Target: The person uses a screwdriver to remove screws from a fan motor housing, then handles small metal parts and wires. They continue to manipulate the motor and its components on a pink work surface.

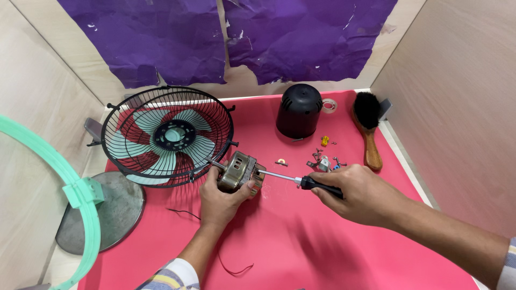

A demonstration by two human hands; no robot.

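Left hand (217, 200) wrapped around fan motor (240, 172), fingers closed on its metal housing, holding it just above the pink mat (301, 236). Right hand (361, 194) closed on black handle of screwdriver (301, 181), shaft level, tip touching the motor's right end. Motor shaft sticking out left, toward the fan guard (167, 136).

Guard: black wire cage, tilted up on its edge at the mat's left side, just beside the motor. Pale green fan blade (173, 134) seen through the cage. Thin dark wires (231, 266) trailing on the mat below the left wrist.

Near the right hand, just above it: small pile of screws and fittings (324, 161), one yellow piece (324, 140), a copper-coloured washer (281, 162) between pile and motor. Further back: black motor cover (299, 110) standing upright, roll of tape (329, 105) beside it, wooden-handled brush (368, 129) with black bristles along the right edge.

Far left, off the mat: round grey metal base (110, 215), mint green plastic ring (70, 188) in front of it. Torn purple paper (226, 35) on the back wall.
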